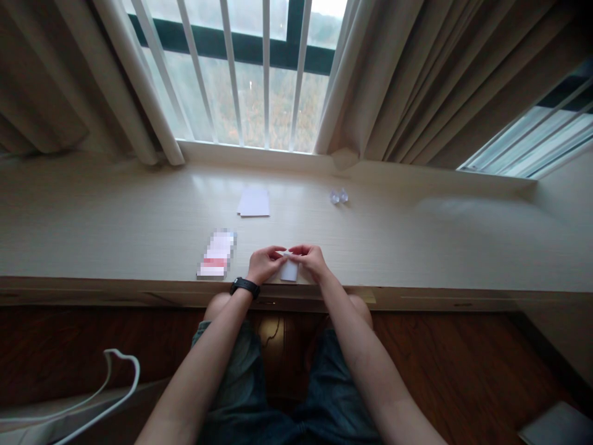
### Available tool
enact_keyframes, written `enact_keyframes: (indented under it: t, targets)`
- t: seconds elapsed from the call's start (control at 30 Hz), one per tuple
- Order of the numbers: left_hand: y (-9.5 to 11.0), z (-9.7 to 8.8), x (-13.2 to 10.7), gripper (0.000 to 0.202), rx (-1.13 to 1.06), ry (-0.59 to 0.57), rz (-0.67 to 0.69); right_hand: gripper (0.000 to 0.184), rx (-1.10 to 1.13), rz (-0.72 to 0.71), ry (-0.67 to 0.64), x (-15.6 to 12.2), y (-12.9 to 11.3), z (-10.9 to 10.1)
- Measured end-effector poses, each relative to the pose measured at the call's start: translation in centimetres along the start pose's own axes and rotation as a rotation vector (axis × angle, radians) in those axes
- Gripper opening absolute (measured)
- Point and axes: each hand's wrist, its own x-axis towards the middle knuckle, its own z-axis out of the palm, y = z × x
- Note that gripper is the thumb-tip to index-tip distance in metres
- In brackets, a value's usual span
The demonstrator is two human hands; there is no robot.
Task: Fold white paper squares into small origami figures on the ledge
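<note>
Between my hands, close to the front edge of the desk, is a small white piece of paper [290, 271]. My left hand [265, 264], with a black watch on its wrist, pinches the paper's upper left side. From the other side my right hand [311, 259] pinches the upper right, thumb and forefinger together. The fingertips of both hands nearly meet at the paper's top and hide that edge. Any folds in it are too small to make out.
Behind my hands lies a short stack of white sheets [254, 203]. A phone-like object with a blurred surface [217, 253] rests to the left. Two small clear objects [339, 196] stand at the back right. The desk [440, 247] runs along a barred window with curtains [398, 80].
</note>
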Motion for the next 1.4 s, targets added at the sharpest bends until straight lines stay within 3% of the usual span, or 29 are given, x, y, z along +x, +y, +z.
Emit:
enact_keyframes:
  t: [0.53, 0.7, 0.87, 1.4]
  targets:
    - [0.1, 0.0, -0.1, 0.022, 0.006, 0.011, 0.019, 0.041, -0.038, 0.012, 0.042, 0.0, -0.1, 0.3]
    - [-0.1, 0.0, 0.1, 0.021, -0.021, 0.070, 0.004, 0.050, -0.077, 0.051, 0.059, 0.0, -0.3, 0.0]
    - [-0.7, 0.1, 0.2, 0.024, -0.097, 0.133, -0.005, 0.043, -0.104, 0.070, 0.046, 0.0, -0.3, -0.5]
    - [-0.9, 0.0, 0.2, 0.025, -0.092, 0.130, -0.019, 0.033, -0.106, 0.088, 0.050, -0.4, -0.5, -0.2]
